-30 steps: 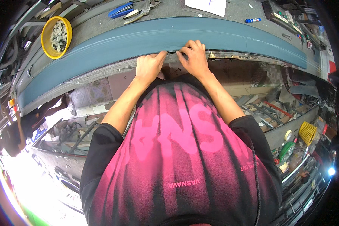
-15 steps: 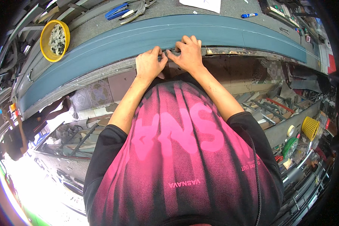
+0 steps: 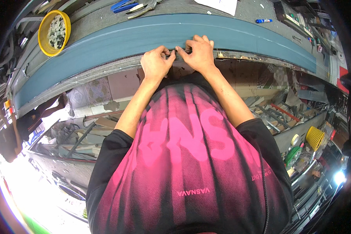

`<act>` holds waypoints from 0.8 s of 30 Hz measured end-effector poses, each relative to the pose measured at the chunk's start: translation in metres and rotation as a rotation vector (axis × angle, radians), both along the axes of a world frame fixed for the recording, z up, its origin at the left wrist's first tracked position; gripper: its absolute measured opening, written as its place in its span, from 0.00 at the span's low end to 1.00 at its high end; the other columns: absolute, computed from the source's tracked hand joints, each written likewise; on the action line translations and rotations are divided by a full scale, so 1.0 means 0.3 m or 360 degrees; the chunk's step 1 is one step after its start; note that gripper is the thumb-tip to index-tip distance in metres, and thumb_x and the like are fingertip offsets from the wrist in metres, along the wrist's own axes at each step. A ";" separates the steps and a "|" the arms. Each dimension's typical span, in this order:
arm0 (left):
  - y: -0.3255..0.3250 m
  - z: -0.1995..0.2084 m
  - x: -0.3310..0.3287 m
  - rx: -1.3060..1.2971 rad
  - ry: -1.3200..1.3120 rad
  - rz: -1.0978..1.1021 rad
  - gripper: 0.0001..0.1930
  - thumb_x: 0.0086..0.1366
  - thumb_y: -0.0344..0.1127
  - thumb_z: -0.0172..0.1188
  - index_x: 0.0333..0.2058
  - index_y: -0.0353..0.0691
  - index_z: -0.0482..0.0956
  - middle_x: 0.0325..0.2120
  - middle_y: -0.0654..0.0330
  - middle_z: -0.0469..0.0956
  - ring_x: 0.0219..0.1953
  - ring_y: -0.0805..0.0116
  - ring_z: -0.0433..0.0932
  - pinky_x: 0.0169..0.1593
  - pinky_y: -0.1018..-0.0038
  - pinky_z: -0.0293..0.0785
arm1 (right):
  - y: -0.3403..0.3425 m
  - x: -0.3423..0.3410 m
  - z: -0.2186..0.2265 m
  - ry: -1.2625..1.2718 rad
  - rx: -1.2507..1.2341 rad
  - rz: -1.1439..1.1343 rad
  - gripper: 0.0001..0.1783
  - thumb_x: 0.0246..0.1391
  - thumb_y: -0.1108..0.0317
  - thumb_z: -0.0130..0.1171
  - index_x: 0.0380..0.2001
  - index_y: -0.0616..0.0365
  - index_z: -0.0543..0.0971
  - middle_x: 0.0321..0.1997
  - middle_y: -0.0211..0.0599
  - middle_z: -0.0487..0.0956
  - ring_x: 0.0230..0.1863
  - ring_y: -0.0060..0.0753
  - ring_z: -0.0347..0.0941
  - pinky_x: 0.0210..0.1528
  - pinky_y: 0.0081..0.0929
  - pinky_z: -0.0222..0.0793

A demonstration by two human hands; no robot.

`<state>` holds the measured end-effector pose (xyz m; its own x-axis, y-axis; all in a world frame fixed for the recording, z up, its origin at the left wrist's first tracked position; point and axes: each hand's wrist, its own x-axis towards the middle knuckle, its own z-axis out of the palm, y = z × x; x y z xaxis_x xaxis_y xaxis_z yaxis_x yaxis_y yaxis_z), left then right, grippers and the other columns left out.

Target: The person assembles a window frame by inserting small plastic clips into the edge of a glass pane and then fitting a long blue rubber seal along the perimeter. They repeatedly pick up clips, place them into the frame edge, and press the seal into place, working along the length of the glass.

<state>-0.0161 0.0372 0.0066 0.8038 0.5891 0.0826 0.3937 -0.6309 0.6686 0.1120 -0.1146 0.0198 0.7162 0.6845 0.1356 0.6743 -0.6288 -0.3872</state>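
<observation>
A long blue-grey panel (image 3: 245, 34) lies along the front edge of the workbench, bending across the view with faint pale lines along its length. My left hand (image 3: 156, 63) is at its near edge, thumb and fingers pinched together. Close on its right, my right hand (image 3: 200, 54) has its fingers curled over the near edge, with the thumb pointing toward the left hand. The two thumbs almost meet at a thin dark strip along that edge. Whatever lies between the fingertips is too small to make out.
A yellow bowl (image 3: 50, 53) of small pale pieces stands at the bench's left. Behind the panel lie a blue stapler-like tool (image 3: 123, 7), a metal hand tool (image 3: 144, 8), white paper (image 3: 226, 5) and a blue marker (image 3: 264, 20). Offcut bins (image 3: 58, 163) stand behind me; another person (image 3: 11, 134) is far left.
Both hands stay at the panel's near edge, the right one shifted slightly right and its thumb a little apart from the left hand. The whole view has shifted slightly.
</observation>
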 end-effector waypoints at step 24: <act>0.095 0.033 -0.093 0.0295 -0.0174 -0.0235 0.10 0.64 0.41 0.79 0.36 0.43 0.91 0.28 0.60 0.86 0.32 0.54 0.86 0.38 0.60 0.83 | -0.080 0.027 0.078 0.0296 0.0135 0.0293 0.12 0.66 0.59 0.73 0.38 0.58 0.90 0.41 0.43 0.80 0.49 0.53 0.76 0.55 0.49 0.71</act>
<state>-0.0439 0.0658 0.0166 0.8602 0.4330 0.2695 0.2201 -0.7918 0.5698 0.1203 -0.1386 0.0432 0.5986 0.7974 0.0758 0.6867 -0.4621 -0.5611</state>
